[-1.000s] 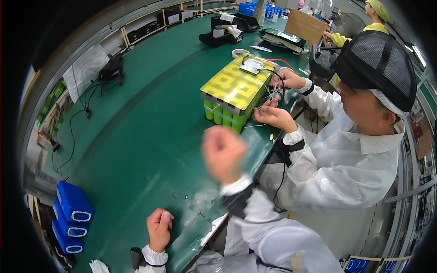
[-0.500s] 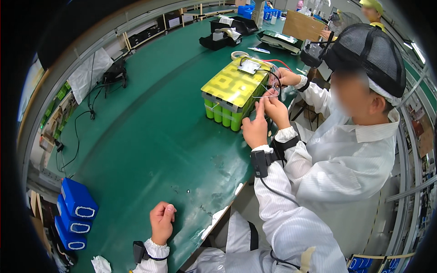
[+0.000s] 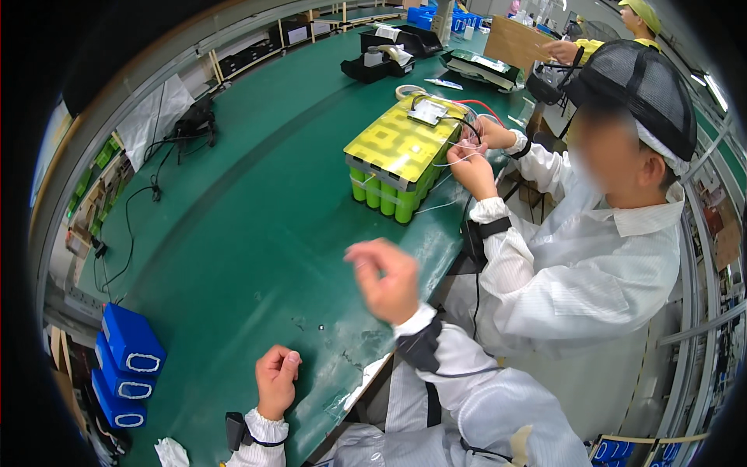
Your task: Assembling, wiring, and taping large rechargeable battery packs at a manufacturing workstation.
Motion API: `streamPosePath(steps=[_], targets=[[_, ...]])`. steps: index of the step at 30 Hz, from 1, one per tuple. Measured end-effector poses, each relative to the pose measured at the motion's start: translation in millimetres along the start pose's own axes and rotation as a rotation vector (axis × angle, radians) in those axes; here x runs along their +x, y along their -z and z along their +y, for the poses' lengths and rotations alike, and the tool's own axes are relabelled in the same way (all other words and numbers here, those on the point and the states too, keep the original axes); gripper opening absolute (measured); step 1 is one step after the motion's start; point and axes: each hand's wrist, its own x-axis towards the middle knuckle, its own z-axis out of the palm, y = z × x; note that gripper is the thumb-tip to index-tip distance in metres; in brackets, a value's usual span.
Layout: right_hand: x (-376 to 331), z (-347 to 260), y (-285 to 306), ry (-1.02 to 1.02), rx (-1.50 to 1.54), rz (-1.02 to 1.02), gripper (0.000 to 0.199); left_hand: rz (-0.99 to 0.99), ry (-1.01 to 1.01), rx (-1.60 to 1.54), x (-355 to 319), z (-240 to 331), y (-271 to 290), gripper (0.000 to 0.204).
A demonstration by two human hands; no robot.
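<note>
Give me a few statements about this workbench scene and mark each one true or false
1. The left hand rests as a loose fist on the green bench. True.
2. The right hand grips a blue box. False: it is raised above the bench, holding nothing that can be made out.
3. A co-worker in white has both hands at the wires of the battery pack. True.
4. The battery pack has a red top. False: the top is yellow, with green cells beneath.
5. The blue boxes sit beside the battery pack. False: they lie at the bench's far left edge.
</note>
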Motion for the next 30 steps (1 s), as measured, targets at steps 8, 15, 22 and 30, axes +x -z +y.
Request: streamPosePath(steps=[8, 15, 22, 30], targets=[[-30.9, -57.0, -130.9, 0.377, 0.421, -0.637, 0.004, 0.021, -0.098, 0.260, -9.3, -40.0, 17.3, 0.016], [-42.8, -49.9, -159.9, 0.191, 0.537, -0.659, 0.004, 0.124, 0.051, -0.005, -12.6, -5.3, 2.0, 0.020], [-35.2, -26.3, -161.8, 0.135, 0.502, -0.695, 0.004, 0.071, 0.020, -0.080, -4.5, -6.3, 1.2, 0.020], [-31.1, -20.6, -166.1, 0.020, 0.488, -0.716, 0.009, 0.042, 0.071, -0.067, -4.0, -5.6, 2.3, 0.029]])
